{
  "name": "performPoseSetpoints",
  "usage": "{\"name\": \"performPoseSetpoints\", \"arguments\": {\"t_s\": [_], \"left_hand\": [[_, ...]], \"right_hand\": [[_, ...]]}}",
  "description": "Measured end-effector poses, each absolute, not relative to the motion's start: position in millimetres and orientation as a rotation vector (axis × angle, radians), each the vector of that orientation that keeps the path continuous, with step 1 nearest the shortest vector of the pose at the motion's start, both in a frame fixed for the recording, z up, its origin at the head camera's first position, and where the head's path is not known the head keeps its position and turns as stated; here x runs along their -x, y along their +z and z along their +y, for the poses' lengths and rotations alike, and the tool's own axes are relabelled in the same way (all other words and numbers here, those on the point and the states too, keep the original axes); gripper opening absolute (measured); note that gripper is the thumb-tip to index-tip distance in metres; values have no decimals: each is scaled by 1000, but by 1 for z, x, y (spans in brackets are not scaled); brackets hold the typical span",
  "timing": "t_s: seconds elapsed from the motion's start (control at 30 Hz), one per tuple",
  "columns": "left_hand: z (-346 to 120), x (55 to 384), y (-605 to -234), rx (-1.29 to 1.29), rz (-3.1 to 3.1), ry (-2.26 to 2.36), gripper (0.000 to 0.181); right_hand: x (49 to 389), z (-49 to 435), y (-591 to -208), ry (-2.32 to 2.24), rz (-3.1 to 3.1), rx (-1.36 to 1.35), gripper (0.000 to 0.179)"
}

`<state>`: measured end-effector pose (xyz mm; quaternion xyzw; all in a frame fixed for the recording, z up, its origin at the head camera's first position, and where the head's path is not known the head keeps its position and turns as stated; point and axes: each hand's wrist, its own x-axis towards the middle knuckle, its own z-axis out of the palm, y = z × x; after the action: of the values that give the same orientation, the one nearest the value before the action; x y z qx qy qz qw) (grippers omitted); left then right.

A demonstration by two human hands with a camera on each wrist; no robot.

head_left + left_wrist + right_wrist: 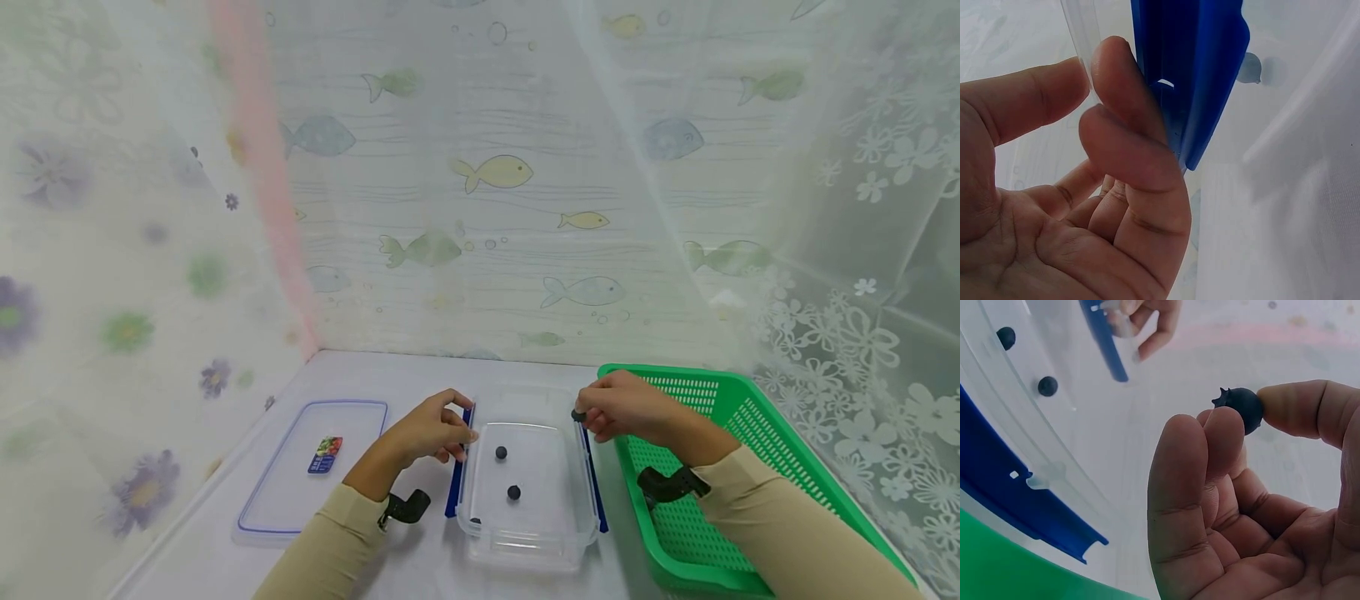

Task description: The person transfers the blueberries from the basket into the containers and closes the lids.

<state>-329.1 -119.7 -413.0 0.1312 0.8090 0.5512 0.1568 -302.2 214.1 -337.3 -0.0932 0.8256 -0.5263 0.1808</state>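
A clear plastic container (525, 479) with blue side latches (592, 475) stands between the two hands. Its left rim is pinched between the thumb and fingers of my left hand (426, 432), beside the blue latch (1191, 69). My right hand (626, 407) holds a blueberry (1244, 409) between thumb and fingertips, its small crown showing, near the container's right rim. Inside the container lie a blueberry (501, 452) near the middle, another blueberry (513, 492) closer to me, and a partly hidden dark one at the near left corner.
A clear lid with a blue seal (273, 467) and a colourful label (326, 455) lies flat on the white table at left. At right a green perforated basket (750, 533) stands close to the container. Patterned translucent curtains (487, 250) hang around the table.
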Motion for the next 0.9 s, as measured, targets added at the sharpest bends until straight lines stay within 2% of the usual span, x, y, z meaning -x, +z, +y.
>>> {"name": "performPoseSetpoints", "arguments": {"t_s": [0.2,0.43,0.9], "left_hand": [[-121,329,-414,-350,2324,1571,58],[-120,328,-413,-363,2314,1577,57],[-119,329,-413,-356,2298,1589,58]], "right_hand": [[303,210,-340,-1481,2324,269,15],[301,209,-338,-1459,2317,297,25],[301,207,-338,-1453,2295,345,23]]}}
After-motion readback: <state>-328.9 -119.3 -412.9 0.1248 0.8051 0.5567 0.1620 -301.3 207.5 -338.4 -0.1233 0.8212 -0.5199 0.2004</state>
